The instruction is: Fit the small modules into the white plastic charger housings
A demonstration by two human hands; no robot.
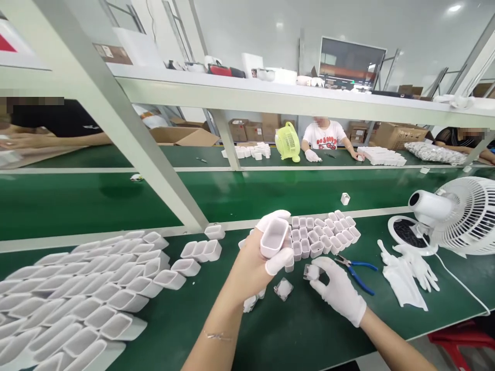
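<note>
My left hand (pixel 247 265), with white covers on its fingertips, is closed around a white rectangular plastic housing (pixel 274 238), its open end facing me. In a white glove, my right hand (pixel 340 293) pinches a small white part with a see-through square base (pixel 310 272) just above the green bench. A similar small part (pixel 283 289) lies between the two hands, and more white pieces (pixel 250 303) are half hidden below my left wrist. Behind my hands stand rows of white housings (pixel 317 238). Blue-handled pliers (pixel 349 264) lie beyond my right hand, jaws apart.
Many white housings (pixel 88 293) cover the bench's left side. On the right are spare white gloves (pixel 406 273) and a white fan (pixel 464 216) with its cord. A slanted post (pixel 143 154) and shelf stand ahead. Across the green belt (pixel 263 190), co-workers sit near a yellow-green fan (pixel 288 142).
</note>
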